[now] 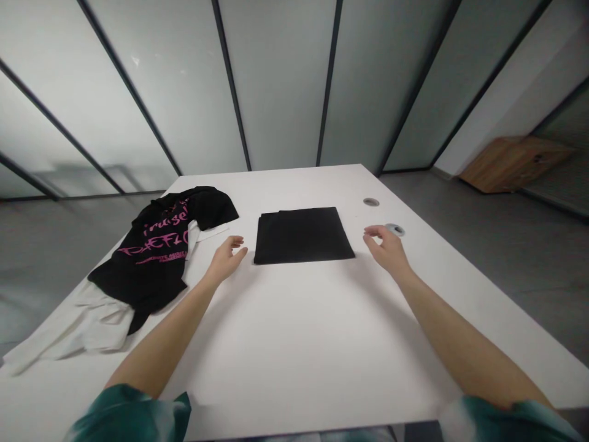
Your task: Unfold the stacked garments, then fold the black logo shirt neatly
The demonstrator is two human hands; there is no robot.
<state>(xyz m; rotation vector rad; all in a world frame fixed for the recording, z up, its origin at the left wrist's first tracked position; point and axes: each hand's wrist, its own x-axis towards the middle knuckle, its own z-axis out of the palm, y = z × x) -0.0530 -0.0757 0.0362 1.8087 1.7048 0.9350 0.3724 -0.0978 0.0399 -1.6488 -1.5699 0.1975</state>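
Note:
A flat black rectangular piece (301, 236) lies on the white table in front of me. Its edges are straight, with slightly uneven layers at the upper left; I cannot tell whether it is folded cloth or a board. Just off its left side is my left hand (227, 256), fingers loosely bent, thumb apart, holding nothing. My right hand (385, 247) hovers beyond the right side, also empty, with a gap between curved fingers and thumb. Neither hand touches the black piece. To the left, a black T-shirt with pink lettering (161, 245) is spread loosely over white cloth (99, 319).
The white table (299, 356) spans most of the view. Two round grey cable-hole covers (370, 202) sit near its right edge, one partly behind my right hand. Frosted glass panels (280, 80) stand beyond the far edge. A wooden cabinet (510, 162) is at the far right.

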